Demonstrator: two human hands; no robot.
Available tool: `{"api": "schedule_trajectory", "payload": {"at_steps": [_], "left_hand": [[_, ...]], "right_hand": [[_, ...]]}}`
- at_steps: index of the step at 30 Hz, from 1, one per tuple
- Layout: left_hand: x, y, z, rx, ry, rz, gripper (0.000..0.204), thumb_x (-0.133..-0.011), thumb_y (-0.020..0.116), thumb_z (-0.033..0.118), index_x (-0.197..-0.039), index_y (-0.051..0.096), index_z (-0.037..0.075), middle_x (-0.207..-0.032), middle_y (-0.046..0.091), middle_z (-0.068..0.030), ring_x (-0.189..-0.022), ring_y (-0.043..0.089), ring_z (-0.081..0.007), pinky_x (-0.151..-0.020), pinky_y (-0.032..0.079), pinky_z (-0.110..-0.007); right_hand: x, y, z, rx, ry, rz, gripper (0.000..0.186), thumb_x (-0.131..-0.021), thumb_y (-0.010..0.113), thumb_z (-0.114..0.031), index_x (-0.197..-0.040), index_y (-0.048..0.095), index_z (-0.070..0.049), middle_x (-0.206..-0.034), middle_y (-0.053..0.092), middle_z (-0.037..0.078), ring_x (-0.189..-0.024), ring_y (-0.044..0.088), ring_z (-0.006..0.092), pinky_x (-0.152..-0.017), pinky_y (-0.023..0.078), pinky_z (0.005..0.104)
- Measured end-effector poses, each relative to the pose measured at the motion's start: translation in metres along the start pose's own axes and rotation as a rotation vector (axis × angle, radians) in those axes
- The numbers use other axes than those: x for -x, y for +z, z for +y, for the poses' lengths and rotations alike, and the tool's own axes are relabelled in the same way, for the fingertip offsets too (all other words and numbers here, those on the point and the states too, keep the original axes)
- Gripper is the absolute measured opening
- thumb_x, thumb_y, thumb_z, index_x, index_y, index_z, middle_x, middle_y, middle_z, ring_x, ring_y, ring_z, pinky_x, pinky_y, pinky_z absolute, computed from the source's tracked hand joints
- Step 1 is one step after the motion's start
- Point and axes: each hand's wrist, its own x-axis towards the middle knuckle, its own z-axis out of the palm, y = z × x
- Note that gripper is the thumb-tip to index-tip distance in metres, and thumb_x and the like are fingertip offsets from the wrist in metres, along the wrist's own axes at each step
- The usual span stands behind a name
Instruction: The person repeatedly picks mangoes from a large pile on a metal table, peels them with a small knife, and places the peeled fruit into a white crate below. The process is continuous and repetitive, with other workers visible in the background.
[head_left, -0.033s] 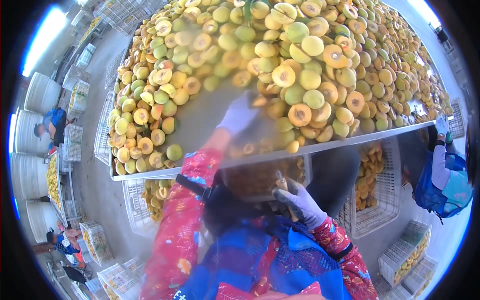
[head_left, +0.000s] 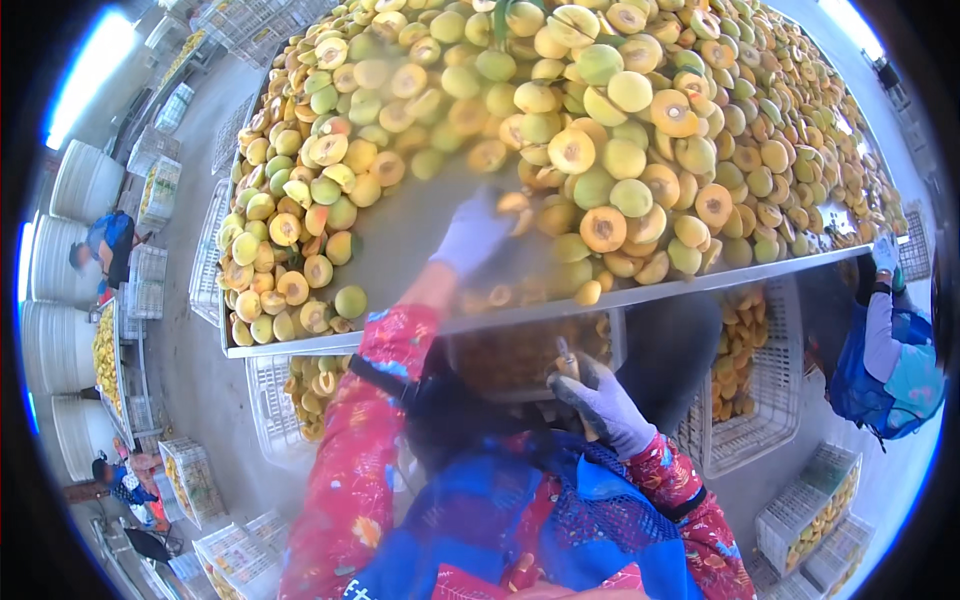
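My left hand (head_left: 474, 236), in a pale lavender glove, is over the metal table (head_left: 400, 235), its fingers closed on a peach half (head_left: 514, 203); a smear over this area blurs the fingertips. Around it lie heaped yellow-green peaches (head_left: 625, 160), many cut into halves with their hollows or stones showing. In my right hand (head_left: 610, 408), gloved in lavender with dark fingers, is a short wooden-handled tool (head_left: 567, 364) with a narrow metal tip pointing up. That hand stays low, in front of my body, below the table's near edge.
White plastic crates of peach pieces stand under the table edge, one at right (head_left: 770, 400) and one at left (head_left: 268, 400). A co-worker (head_left: 890, 360) is at the right end. Stacked white tubs (head_left: 60, 350), more crates (head_left: 190, 485) and other people line the left side.
My left hand with the peach half has shifted slightly left over the table. The right hand keeps its hold on the tool, almost still.
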Motion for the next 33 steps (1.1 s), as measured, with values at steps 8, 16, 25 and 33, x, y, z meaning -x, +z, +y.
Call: {"api": "schedule_trajectory", "payload": {"at_steps": [8,16,25,33], "left_hand": [[0.135,-0.014,0.015,0.914,-0.225,-0.137,0.041,-0.096,0.065,0.028,-0.129,0.058,0.005,-0.115,0.066,-0.0091,-0.101,0.066,-0.0163,-0.079,0.058,-0.029],[0.181,0.014,0.015,0.943,-0.151,0.002,0.039,-0.108,0.047,0.033,-0.119,0.060,-0.003,-0.113,0.066,-0.0117,-0.097,0.065,-0.0192,-0.082,0.053,-0.032],[0.197,0.009,0.039,0.763,0.053,0.106,0.024,-0.103,0.056,0.017,-0.116,0.058,-0.003,-0.101,0.064,-0.0141,-0.090,0.065,-0.0228,-0.078,0.053,-0.037],[0.208,0.005,0.060,0.471,-0.116,0.099,0.029,-0.095,0.063,0.013,-0.118,0.057,-0.004,-0.109,0.065,-0.0218,-0.092,0.067,-0.0342,-0.078,0.055,-0.039]], "right_hand": [[-0.012,0.020,-0.024,1.440,-0.838,0.058,0.024,-0.098,0.058,-0.011,-0.118,0.054,0.002,-0.091,0.065,0.021,-0.071,0.067,0.0376,-0.058,0.052,0.0461],[-0.006,0.048,-0.013,1.076,-0.669,0.128,0.026,-0.098,0.061,-0.020,-0.104,0.048,0.001,-0.058,0.059,0.022,-0.053,0.062,0.0419,-0.048,0.047,0.0516],[-0.005,0.046,-0.005,1.277,-0.818,0.004,0.020,-0.098,0.054,-0.012,-0.110,0.055,0.005,-0.087,0.056,0.028,-0.070,0.063,0.0410,-0.059,0.048,0.0484],[-0.008,0.053,-0.014,0.064,0.136,-0.170,0.020,-0.103,0.049,-0.016,-0.108,0.059,0.000,-0.081,0.057,0.004,-0.062,0.057,0.0150,-0.052,0.046,0.0318]]}}
